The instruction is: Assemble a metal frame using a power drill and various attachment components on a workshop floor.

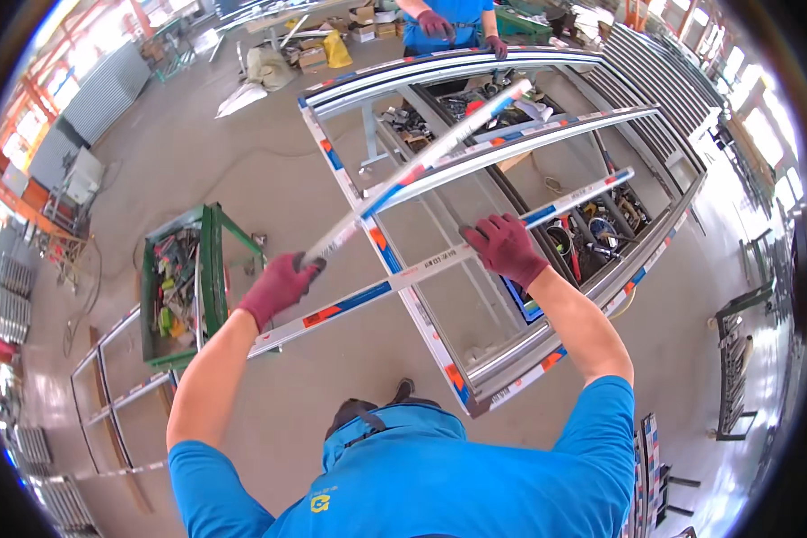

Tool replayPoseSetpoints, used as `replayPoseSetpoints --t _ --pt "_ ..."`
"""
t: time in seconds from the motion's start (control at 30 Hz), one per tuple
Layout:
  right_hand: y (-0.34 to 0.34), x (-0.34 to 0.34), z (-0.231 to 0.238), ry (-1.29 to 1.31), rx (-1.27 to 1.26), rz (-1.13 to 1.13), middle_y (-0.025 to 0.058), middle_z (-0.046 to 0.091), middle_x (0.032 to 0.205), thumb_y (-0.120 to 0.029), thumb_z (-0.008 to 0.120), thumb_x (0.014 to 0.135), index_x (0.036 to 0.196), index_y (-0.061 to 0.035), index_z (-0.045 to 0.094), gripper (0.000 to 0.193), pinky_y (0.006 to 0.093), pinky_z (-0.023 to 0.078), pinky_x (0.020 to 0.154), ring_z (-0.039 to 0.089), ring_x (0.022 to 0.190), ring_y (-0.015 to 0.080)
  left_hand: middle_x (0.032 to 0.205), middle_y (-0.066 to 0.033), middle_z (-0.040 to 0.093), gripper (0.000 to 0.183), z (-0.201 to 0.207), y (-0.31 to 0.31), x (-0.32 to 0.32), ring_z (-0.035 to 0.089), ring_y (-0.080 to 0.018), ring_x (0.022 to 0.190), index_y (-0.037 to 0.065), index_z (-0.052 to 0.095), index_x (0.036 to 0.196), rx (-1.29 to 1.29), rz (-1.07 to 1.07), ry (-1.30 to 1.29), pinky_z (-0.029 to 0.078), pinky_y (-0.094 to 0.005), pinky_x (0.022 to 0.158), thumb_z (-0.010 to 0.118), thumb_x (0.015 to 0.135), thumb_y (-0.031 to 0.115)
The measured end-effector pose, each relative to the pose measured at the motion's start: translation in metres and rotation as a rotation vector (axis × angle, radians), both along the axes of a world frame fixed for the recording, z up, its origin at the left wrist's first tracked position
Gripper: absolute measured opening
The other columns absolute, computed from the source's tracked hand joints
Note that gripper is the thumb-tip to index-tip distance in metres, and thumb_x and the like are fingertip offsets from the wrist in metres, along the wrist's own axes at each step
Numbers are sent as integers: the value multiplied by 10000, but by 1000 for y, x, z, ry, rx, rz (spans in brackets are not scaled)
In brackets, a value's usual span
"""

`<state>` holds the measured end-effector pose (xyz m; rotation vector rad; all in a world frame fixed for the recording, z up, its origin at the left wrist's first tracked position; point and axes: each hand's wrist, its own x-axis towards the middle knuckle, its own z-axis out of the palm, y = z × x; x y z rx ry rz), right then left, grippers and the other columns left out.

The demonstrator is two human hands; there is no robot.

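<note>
My left hand point(282, 287), in a dark red glove, is closed round the near end of a slim metal profile bar point(439, 151). That bar slants up and to the right over the big aluminium window frame point(387, 249), and its far end looks slightly blurred. A second profile bar point(430, 266), with blue and orange tape on it, lies across the frame and runs out past its left edge, below my left hand. My right hand point(507, 247), gloved alike, grips this second bar near its middle; the fingertips are partly hidden.
Tools and hardware show through the frame's openings. At the far side a co-worker in blue rests a gloved hand point(497, 47) on the frame. A green tool cart point(213, 278) stands to the left, beside another metal frame point(139, 390). Stacked profiles point(659, 81) lie at the back right.
</note>
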<state>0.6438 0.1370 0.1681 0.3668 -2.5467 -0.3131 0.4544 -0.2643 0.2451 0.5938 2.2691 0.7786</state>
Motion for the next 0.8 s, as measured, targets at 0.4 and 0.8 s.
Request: replayPoseSetpoints --t 0.4,0.8 --pt "-12 -154 4 -336 -394 -300 90 660 969 -421 820 740 1143 -159 697 496 497 535 784 675 901 345 727 -115 629 401 -81 179 -398 649 -213 557 7 632 1041 235 -118 119 528 -359 535 585 1044 406" --pt "106 -251 14 -350 -423 -444 99 667 994 -265 837 655 1020 -125 679 422 476 533 804 660 935 363 1098 -252 676 440 -118 331 -553 707 -402 1015 -12 611 1230 290 -304 804 575 -463 836 659 1013 368"
